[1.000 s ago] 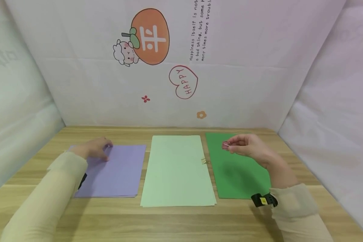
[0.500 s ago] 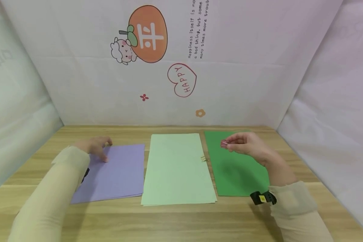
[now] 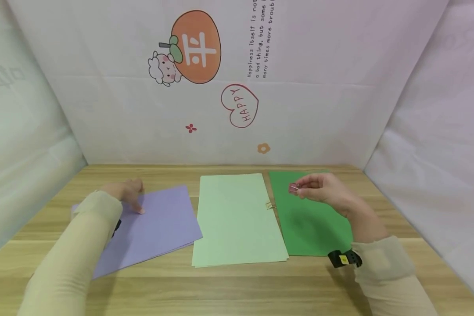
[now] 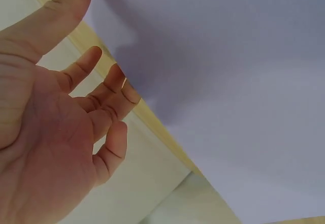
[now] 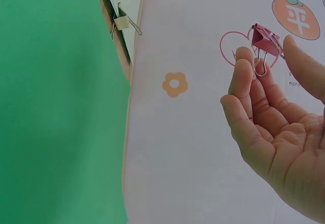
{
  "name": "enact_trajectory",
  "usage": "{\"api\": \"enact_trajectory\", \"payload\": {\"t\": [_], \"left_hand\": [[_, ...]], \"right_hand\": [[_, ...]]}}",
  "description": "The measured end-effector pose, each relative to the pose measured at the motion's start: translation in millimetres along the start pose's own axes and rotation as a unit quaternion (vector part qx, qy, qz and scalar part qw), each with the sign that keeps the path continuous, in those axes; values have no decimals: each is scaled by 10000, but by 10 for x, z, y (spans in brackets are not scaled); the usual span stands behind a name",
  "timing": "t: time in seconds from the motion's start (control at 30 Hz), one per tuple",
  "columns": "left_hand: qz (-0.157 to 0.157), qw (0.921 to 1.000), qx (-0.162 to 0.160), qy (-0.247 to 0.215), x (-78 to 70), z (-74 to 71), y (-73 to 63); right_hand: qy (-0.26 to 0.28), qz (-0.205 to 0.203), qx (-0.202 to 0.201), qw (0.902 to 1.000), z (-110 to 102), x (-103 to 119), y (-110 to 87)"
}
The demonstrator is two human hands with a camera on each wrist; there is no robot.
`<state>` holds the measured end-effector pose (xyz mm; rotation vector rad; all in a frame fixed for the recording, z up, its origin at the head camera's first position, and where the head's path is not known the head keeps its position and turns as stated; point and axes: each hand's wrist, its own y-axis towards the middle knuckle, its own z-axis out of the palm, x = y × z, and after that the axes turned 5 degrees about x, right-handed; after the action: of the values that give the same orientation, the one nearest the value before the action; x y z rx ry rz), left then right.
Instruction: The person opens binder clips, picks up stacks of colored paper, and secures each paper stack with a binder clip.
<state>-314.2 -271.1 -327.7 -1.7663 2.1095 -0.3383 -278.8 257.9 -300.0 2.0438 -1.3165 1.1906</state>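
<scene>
In the head view a stack of purple paper [image 3: 158,224] lies askew on the left, its near right corner overlapping the pale green paper [image 3: 237,219]. My left hand [image 3: 128,195] is at its far edge, thumb resting on top. The left wrist view shows the thumb touching the purple sheet [image 4: 228,82] and the other fingers spread apart at its edge. Above the dark green paper [image 3: 312,219], my right hand [image 3: 320,188] pinches a pink binder clip [image 3: 294,188] between thumb and fingers. Its wire handle [image 5: 261,66] shows in the right wrist view.
A gold binder clip [image 3: 269,205] grips the right edge of the pale green paper. All the papers lie on a wooden table [image 3: 237,289]. A white printed cloth [image 3: 320,118] stands behind it, with cloth at both sides.
The purple stack has turned counterclockwise under my left hand, and its near right corner has swung over the pale green paper. My right hand stays almost still with the pink binder clip.
</scene>
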Motion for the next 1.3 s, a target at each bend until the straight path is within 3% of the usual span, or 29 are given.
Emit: {"api": "enact_trajectory", "payload": {"t": [0.43,0.7,0.93,1.17,1.3], "left_hand": [[-281,9979,362,-448,-33,-30,-29],[-99,9992,136,-355,-50,4,-25],[-85,9992,193,-339,-26,24,-64],[-213,9988,134,-415,118,-102,-208],[163,9984,85,-531,179,-188,-244]], "right_hand": [[80,-40,23,10000,1,28,-3],[146,25,47,9999,3,19,-12],[129,0,25,9999,-3,-33,-29],[121,-67,24,9999,-44,-72,-55],[133,-117,51,9998,-60,-61,-40]]}}
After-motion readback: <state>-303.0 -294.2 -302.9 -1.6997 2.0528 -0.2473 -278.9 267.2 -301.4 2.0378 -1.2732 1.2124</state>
